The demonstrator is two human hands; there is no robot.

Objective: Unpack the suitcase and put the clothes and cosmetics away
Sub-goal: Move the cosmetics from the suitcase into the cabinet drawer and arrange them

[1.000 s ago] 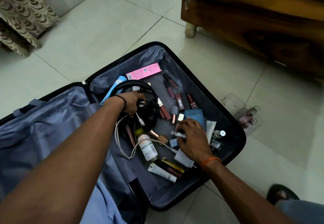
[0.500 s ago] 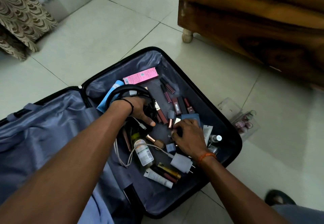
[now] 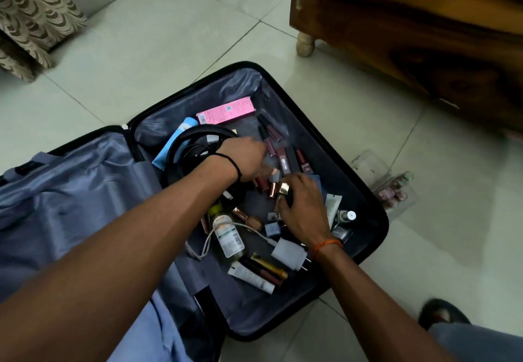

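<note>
The suitcase (image 3: 365,169) lies open on the floor, its tray littered with lipsticks (image 3: 283,160), tubes and a bottle (image 3: 227,237). Both hands gather there: right hand (image 3: 304,208) apparently clutching small cosmetics, left hand (image 3: 244,160) blurred, grip unclear. Little looks unpacked yet.

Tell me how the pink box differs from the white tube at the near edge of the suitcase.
The pink box is flat-sided and rectangular; the white tube is rounded and slimmer. The box lies by the suitcase's far wall, the tube at its near end beside gold and maroon sticks. Both lie flat, untouched by either hand.
</note>
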